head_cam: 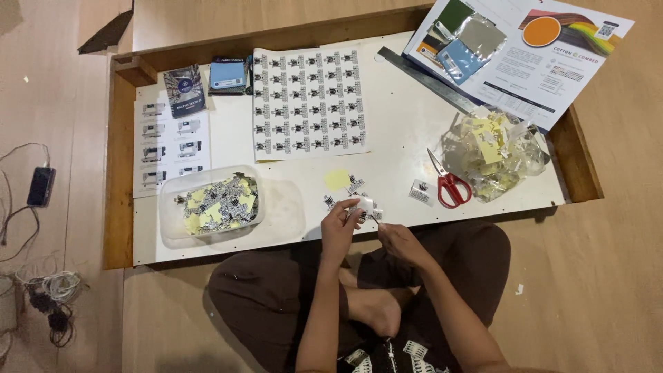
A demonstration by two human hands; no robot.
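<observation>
White sticker: a small printed sticker [364,207] sits at the board's [407,131] near edge, pinched between both hands.
Left hand: left hand [338,231] has its fingertips closed on the sticker's left end.
Right hand: right hand [399,242] holds the right end, equally near.
Axis: roughly left to right.
Beyond: scissors [447,183] to the right, tub [221,205] of cut pieces to the left, sticker sheet [309,103] further back.
Hidden: fingers cover the print.

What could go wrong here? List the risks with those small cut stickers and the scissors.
1. The small sticker piece pinched between left hand and right hand sits at the board edge; it could drop onto the lap.
2. Loose cut pieces lie unweighted near the hands and may scatter if brushed.
3. The red scissors lie close to the right hand; a careless reach might catch the blades.
</observation>
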